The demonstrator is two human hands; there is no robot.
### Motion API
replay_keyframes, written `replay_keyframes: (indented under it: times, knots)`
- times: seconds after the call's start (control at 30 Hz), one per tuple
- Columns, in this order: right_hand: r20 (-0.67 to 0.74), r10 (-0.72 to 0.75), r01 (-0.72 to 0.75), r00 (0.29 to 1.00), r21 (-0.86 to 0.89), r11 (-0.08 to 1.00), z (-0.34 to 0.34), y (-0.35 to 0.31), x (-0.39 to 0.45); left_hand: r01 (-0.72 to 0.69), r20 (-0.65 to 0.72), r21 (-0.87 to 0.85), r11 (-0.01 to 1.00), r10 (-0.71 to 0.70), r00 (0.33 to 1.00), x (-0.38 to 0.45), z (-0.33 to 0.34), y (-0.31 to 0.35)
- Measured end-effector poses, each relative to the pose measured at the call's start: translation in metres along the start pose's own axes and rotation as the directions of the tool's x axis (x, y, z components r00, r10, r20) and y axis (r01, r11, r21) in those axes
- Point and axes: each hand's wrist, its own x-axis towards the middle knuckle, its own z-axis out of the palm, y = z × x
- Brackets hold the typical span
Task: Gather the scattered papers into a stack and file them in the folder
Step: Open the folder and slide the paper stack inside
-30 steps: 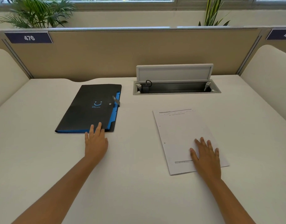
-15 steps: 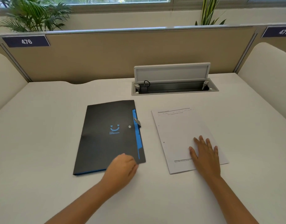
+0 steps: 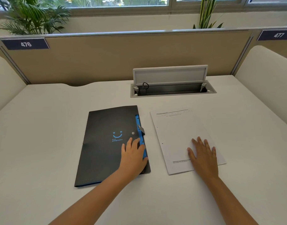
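Observation:
A black folder (image 3: pixel 105 143) with a blue smiley print and a blue right edge lies closed on the white desk, its snap strap loose at the right side. My left hand (image 3: pixel 133 157) rests flat on the folder's lower right part, fingers straight. To the right lies a neat stack of white papers (image 3: pixel 177 135), slightly turned. My right hand (image 3: pixel 203 155) lies flat on the stack's lower right corner with fingers spread.
An open cable box (image 3: pixel 172 88) with its lid raised sits in the desk behind the papers. A beige partition (image 3: pixel 123 57) closes the back, and white side panels (image 3: pixel 267 75) flank the desk.
My left hand has dragged the folder from the left rear toward me and to the right, next to the papers, and now lies flat on it. My right hand stayed on the papers.

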Motion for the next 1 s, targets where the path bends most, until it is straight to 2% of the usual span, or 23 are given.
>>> replay_keyframes:
  times: [0.13,0.33,0.47,0.6,0.63,0.7,0.77,0.83,0.9,1.0]
  knots:
    - [0.004,-0.007,0.007,1.000,-0.009,1.000,0.001,0.000,0.000,0.052,0.045,0.005,0.999,-0.052,0.998,0.001,-0.002,0.002]
    - [-0.001,-0.006,0.006,1.000,0.012,1.000,0.001,0.001,0.000,0.225,0.080,-0.167,0.960,-0.214,0.974,0.001,-0.008,-0.007]
    - [-0.010,-0.008,0.008,1.000,0.005,1.000,0.001,0.001,0.000,0.287,0.090,-0.184,0.940,-0.275,0.957,-0.001,-0.013,-0.014]
    - [-0.008,-0.006,0.006,1.000,0.010,1.000,0.002,0.002,0.000,0.261,0.040,-0.380,0.888,-0.266,0.963,-0.006,-0.020,-0.016]
    - [-0.006,-0.006,0.006,1.000,0.007,1.000,0.002,0.002,0.000,0.251,0.014,-0.396,0.883,-0.268,0.963,-0.007,-0.021,-0.017]
    - [-0.005,-0.005,0.005,1.000,0.007,1.000,0.002,0.002,0.000,0.267,-0.066,-0.322,0.908,-0.303,0.951,-0.010,-0.024,-0.019]
    - [-0.007,-0.007,0.007,1.000,0.007,1.000,0.002,0.001,0.000,0.248,-0.158,-0.355,0.901,-0.320,0.934,-0.011,-0.030,-0.019]
    - [-0.007,-0.007,0.008,1.000,0.013,1.000,0.001,0.001,0.000,0.182,-0.168,-0.491,0.852,-0.297,0.940,-0.013,-0.040,-0.020]
    - [-0.004,-0.007,0.007,1.000,0.015,1.000,0.000,0.001,0.000,0.147,-0.179,-0.634,0.759,-0.330,0.927,-0.014,-0.049,-0.024]
    - [-0.007,-0.005,0.006,1.000,0.018,1.000,-0.002,-0.001,-0.002,0.080,-0.237,-0.701,0.709,-0.338,0.911,-0.019,-0.057,-0.029]
